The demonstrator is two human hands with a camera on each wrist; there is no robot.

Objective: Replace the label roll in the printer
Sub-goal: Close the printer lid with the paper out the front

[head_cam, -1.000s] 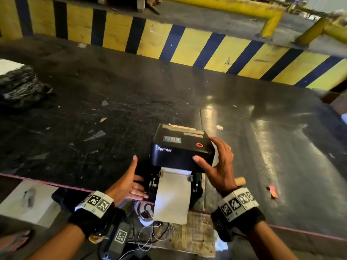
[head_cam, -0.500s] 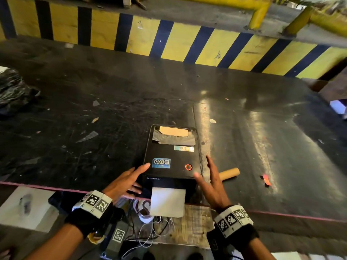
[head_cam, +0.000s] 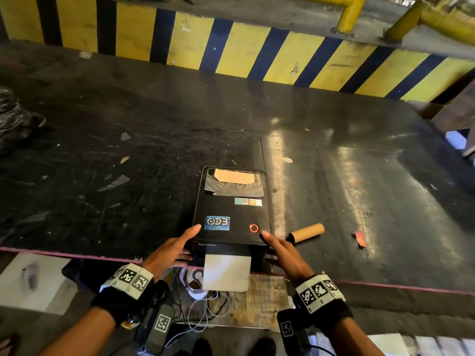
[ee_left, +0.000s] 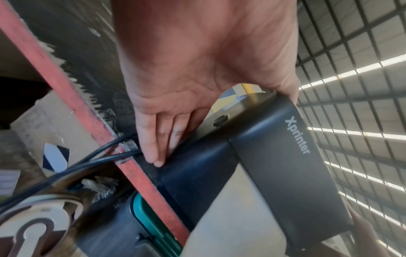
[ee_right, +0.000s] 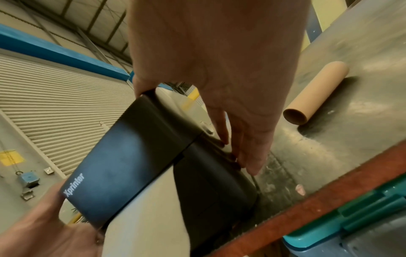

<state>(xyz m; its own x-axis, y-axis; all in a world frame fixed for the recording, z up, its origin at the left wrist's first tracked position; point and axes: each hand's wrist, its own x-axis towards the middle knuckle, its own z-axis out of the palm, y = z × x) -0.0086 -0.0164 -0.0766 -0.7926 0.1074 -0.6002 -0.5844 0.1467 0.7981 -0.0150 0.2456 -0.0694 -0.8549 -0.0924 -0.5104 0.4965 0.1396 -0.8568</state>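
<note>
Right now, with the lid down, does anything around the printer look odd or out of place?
The printer itself looks square, label paper feeding out the front. The bare cardboard core lies loose on the table to its right, and paper scraps litter the surface.

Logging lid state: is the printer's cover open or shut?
Shut: the printer cover lies flat, white label paper feeding out below it.
</note>
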